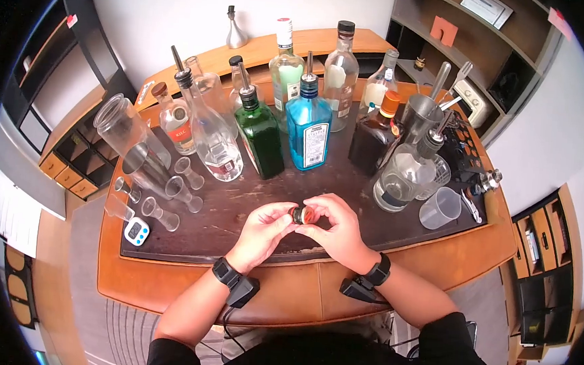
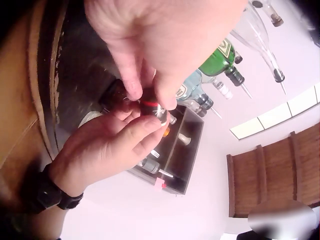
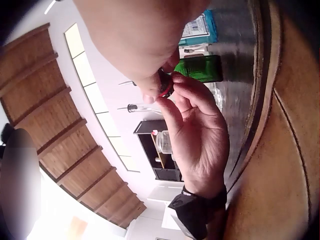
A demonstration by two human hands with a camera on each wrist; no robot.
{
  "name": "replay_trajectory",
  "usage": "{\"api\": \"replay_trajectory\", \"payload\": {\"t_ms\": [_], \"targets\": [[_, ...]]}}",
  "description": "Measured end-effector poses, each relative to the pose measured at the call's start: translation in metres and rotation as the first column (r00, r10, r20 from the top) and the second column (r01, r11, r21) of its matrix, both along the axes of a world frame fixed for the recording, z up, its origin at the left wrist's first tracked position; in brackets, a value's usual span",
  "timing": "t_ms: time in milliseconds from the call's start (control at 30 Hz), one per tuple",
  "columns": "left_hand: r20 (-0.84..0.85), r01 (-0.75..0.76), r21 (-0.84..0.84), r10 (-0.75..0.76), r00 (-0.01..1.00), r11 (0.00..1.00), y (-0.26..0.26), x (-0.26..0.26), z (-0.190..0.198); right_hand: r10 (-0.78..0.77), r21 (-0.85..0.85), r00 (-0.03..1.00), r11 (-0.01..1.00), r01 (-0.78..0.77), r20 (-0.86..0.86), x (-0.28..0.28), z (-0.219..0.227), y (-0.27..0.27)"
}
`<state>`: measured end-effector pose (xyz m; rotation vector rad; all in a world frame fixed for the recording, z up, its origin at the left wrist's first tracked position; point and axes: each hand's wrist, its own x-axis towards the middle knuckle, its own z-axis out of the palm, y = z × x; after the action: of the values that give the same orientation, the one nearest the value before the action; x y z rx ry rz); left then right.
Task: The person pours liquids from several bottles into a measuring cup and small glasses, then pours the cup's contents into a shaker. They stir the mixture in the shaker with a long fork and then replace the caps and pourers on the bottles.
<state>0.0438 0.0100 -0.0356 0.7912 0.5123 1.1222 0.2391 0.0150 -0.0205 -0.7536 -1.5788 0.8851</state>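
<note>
Cap-like small object (image 1: 303,215), dark with a red band and some pale markings too blurred to read, held up in front of the person, above the near middle of a dark-topped desk (image 1: 292,287) with a tan edge. Pinched from one side between the thumb and fingers of the left hand (image 1: 267,231), from the other side between the thumb and fingers of the right hand (image 1: 340,233); both sets of fingers curled and grasping the same object. Black bands around both wrists.

Just beyond the hands, a square blue bottle (image 1: 308,138) with a metal spout and a white label in fine dark print, too small to read. Beside it, a green bottle (image 1: 261,137), also spouted, with a pale label partly visible in the left wrist view. Farther left, a clear spouted bottle (image 1: 215,141) and a short bottle with an orange label (image 1: 178,123), pale lettering unclear. To the right, a dark bottle with an orange cap (image 1: 375,139) and a clear plastic cup (image 1: 440,209). Near the left front corner, a white timer with blue buttons (image 1: 136,232), close to small glasses (image 1: 164,215).
</note>
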Motion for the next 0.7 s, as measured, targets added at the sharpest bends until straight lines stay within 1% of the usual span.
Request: {"api": "replay_trajectory", "payload": {"t_ms": [33, 100, 233, 300, 333, 400, 433, 500, 533, 600, 633, 667, 700], "targets": [[-0.003, 0.005, 0.002, -0.005, 1.0, 1.0, 0.001, 0.0, -0.001, -0.005, 0.002, 1.0, 1.0, 0.005, -0.003, 0.002, 0.002, 0.0], [0.062, 0.056, -0.025, -0.055, 0.997, 0.998, 0.002, -0.001, -0.005, 0.001, 0.046, 0.99, 0.999, -0.008, 0.138, 0.005, 0.011, -0.002], [0.072, 0.062, -0.002, -0.062, 0.996, 0.998, 0.003, -0.002, -0.005, 0.023, 0.036, 0.993, 0.999, -0.027, 0.113, 0.005, 0.009, -0.001], [0.081, 0.069, -0.008, -0.068, 0.994, 0.998, 0.005, -0.004, -0.006, 0.031, 0.094, 0.99, 0.995, -0.044, 0.137, 0.004, 0.011, -0.001], [0.084, 0.065, -0.008, -0.064, 0.994, 0.998, 0.006, -0.006, -0.008, 0.035, 0.093, 0.99, 0.994, -0.049, 0.14, 0.004, 0.01, 0.0], [0.102, 0.076, -0.051, -0.07, 0.992, 0.996, 0.01, -0.011, -0.012, -0.014, 0.208, 0.979, 0.978, -0.03, 0.205, 0.004, 0.01, 0.002], [0.104, 0.071, -0.051, -0.065, 0.992, 0.996, 0.011, -0.013, -0.013, -0.009, 0.208, 0.978, 0.978, -0.035, 0.207, 0.005, 0.011, 0.002], [0.113, 0.024, -0.08, -0.015, 0.993, 0.997, 0.014, -0.016, -0.013, -0.081, 0.21, 0.983, 0.977, 0.046, 0.162, 0.006, 0.013, 0.001], [0.114, 0.019, -0.079, -0.01, 0.993, 0.997, 0.015, -0.017, -0.011, 0.006, 0.04, 0.999, 0.999, -0.004, -0.05, 0.002, 0.002, 0.002], [0.183, 0.013, -0.074, 0.001, 0.983, 0.997, 0.013, -0.017, -0.006, 0.06, -0.145, 0.96, 0.984, -0.103, -0.275, 0.001, -0.001, 0.003], [0.196, 0.02, -0.074, -0.005, 0.981, 0.997, 0.013, -0.017, -0.005, 0.054, -0.24, 0.966, 0.964, -0.117, -0.252, 0.004, 0.0, 0.003], [0.196, 0.015, -0.074, 0.0, 0.981, 0.997, 0.012, -0.016, -0.003, 0.059, -0.24, 0.966, 0.963, -0.122, -0.253, 0.005, -0.002, 0.005], [0.207, 0.009, -0.058, 0.004, 0.978, 0.998, 0.011, -0.014, -0.001, 0.065, -0.254, 0.954, 0.957, -0.143, -0.292, 0.006, -0.004, 0.007]]}}
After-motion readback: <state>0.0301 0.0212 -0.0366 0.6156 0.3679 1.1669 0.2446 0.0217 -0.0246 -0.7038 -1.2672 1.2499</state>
